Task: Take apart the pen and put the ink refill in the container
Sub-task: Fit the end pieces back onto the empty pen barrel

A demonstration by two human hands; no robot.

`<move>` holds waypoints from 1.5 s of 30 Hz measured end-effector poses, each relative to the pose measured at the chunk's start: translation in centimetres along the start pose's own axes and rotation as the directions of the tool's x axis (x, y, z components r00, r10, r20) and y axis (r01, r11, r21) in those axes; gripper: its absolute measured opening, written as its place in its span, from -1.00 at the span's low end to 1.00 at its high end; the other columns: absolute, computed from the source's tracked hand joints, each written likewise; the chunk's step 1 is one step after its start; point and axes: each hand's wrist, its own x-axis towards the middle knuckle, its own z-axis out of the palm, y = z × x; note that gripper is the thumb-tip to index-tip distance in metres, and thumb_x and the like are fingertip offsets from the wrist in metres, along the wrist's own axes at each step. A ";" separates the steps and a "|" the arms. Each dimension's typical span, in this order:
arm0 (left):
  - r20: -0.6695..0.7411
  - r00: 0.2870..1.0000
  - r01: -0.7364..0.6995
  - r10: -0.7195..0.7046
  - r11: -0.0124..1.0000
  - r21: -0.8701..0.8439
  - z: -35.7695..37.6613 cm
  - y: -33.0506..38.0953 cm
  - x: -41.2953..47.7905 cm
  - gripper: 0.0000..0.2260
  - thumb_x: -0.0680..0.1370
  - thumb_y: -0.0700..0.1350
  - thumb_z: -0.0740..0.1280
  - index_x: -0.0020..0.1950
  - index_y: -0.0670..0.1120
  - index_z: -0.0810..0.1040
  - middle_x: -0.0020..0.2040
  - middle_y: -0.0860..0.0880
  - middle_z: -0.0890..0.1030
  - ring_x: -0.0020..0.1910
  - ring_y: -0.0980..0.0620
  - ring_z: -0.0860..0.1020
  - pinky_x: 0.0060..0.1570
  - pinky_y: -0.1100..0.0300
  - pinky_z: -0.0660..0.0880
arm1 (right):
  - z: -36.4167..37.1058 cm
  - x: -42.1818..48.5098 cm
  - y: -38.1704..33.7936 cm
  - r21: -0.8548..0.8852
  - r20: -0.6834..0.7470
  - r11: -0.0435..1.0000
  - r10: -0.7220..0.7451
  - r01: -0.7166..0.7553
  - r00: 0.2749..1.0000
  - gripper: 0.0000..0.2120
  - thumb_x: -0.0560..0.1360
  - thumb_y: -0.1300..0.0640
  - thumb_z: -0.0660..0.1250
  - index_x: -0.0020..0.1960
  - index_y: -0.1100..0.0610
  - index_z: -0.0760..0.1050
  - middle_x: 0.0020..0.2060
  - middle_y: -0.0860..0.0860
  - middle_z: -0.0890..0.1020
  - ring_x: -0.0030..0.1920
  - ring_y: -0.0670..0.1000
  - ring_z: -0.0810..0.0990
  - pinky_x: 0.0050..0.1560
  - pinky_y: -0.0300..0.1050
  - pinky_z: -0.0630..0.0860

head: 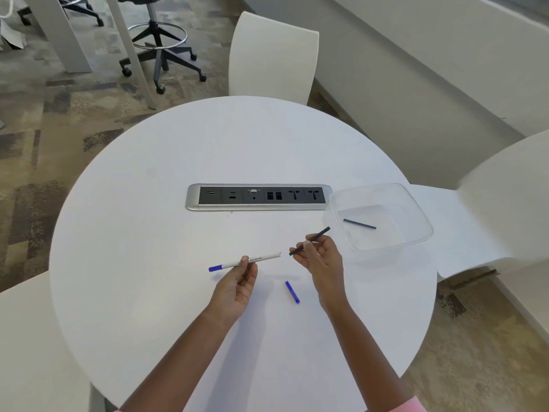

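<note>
My left hand (pixel 237 288) pinches a white pen barrel (pixel 264 258) with a blue cap end at its left, held level above the round white table (pixel 178 203). My right hand (pixel 322 258) grips a dark ink refill (pixel 319 233), tilted up to the right, its upper tip close to the clear plastic container (pixel 416 203). The refill is fully out of the barrel, with a small gap between the two. Another dark refill (pixel 359 223) lies inside the container. A small blue pen piece (pixel 292 292) rests on the table between my wrists.
A silver and black socket panel (pixel 258 197) is set into the table's middle, just left of the container. White chairs stand at the far side (pixel 271 55), the right (pixel 490 209) and the near left. A black office stool (pixel 160 43) stands on the carpet beyond.
</note>
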 end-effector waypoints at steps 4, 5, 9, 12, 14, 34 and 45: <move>-0.012 1.000 0.008 -0.008 1.000 -0.006 0.1 -0.4 -0.2 -0.88 0.55 -0.31 0.26 -0.17 -0.27 0.52 -0.49 -0.10 0.64 -0.52 0.07 0.62 -0.39 0.21 0.61 | 0.4 -0.4 -0.1 0.024 0.024 1.000 -0.020 0.019 1.000 -0.85 0.55 0.29 0.18 -0.12 0.08 0.42 -0.22 0.11 0.58 -0.22 0.00 0.65 -0.19 -0.31 0.60; -0.013 1.000 0.010 -0.010 1.000 -0.009 0.1 -0.4 -0.3 -0.88 0.55 -0.31 0.26 -0.17 -0.27 0.52 -0.49 -0.10 0.64 -0.53 0.06 0.62 -0.39 0.21 0.61 | 0.5 -0.5 0.0 0.023 0.027 1.000 -0.019 0.019 0.999 -0.85 0.55 0.28 0.18 -0.12 0.08 0.41 -0.22 0.11 0.58 -0.20 0.01 0.65 -0.19 -0.31 0.60; -0.019 1.000 0.016 -0.016 1.000 -0.018 0.3 -0.8 -0.4 -0.89 0.55 -0.30 0.26 -0.16 -0.28 0.52 -0.44 -0.13 0.65 -0.40 0.03 0.63 -0.04 0.22 0.58 | 0.6 -0.7 0.1 0.019 0.041 1.000 -0.016 0.015 0.999 -0.86 0.55 0.27 0.18 -0.12 0.06 0.42 -0.21 0.11 0.59 -0.20 -0.03 0.66 -0.20 -0.31 0.61; -0.034 0.999 0.013 -0.014 1.000 -0.024 0.7 -1.0 -0.7 -0.89 0.55 -0.31 0.25 -0.16 -0.28 0.51 -0.23 -0.16 0.59 -0.24 0.01 0.55 0.17 0.12 0.44 | 0.6 -0.9 0.1 0.003 0.047 1.000 -0.022 0.022 0.999 -0.86 0.54 0.27 0.19 -0.12 0.06 0.42 -0.21 0.11 0.60 -0.21 -0.06 0.66 -0.22 -0.32 0.60; -0.031 0.999 0.024 -0.024 1.000 -0.020 0.9 -1.2 -0.9 -0.89 0.55 -0.31 0.25 -0.15 -0.28 0.51 -0.23 -0.16 0.59 -0.22 0.02 0.54 0.14 0.10 0.44 | 0.6 -1.0 0.1 -0.006 0.050 1.000 -0.027 0.027 0.998 -0.86 0.54 0.26 0.20 -0.12 0.06 0.42 -0.20 0.12 0.60 -0.19 -0.06 0.65 -0.22 -0.32 0.60; -0.033 0.997 0.060 -0.064 0.993 -0.098 0.8 -1.9 -1.4 -0.87 0.55 -0.28 0.26 -0.17 -0.29 0.51 -0.45 -0.14 0.63 -0.38 0.02 0.61 0.13 0.19 0.47 | 0.1 -2.3 -0.6 0.056 0.050 0.989 -0.140 0.138 0.989 -0.84 0.55 0.28 0.17 -0.10 0.05 0.42 -0.21 0.06 0.62 -0.17 0.00 0.66 -0.17 -0.27 0.60; -0.026 0.996 0.077 -0.083 0.979 -0.189 0.7 -2.2 -1.7 -0.85 0.56 -0.28 0.25 -0.17 -0.31 0.51 -0.49 -0.15 0.63 -0.29 0.00 0.60 0.19 0.19 0.45 | 0.0 -2.9 -0.2 -0.051 0.061 0.969 -0.237 0.240 0.970 -0.81 0.54 0.29 0.19 -0.09 0.01 0.43 -0.17 0.03 0.63 -0.11 -0.06 0.66 -0.12 -0.23 0.61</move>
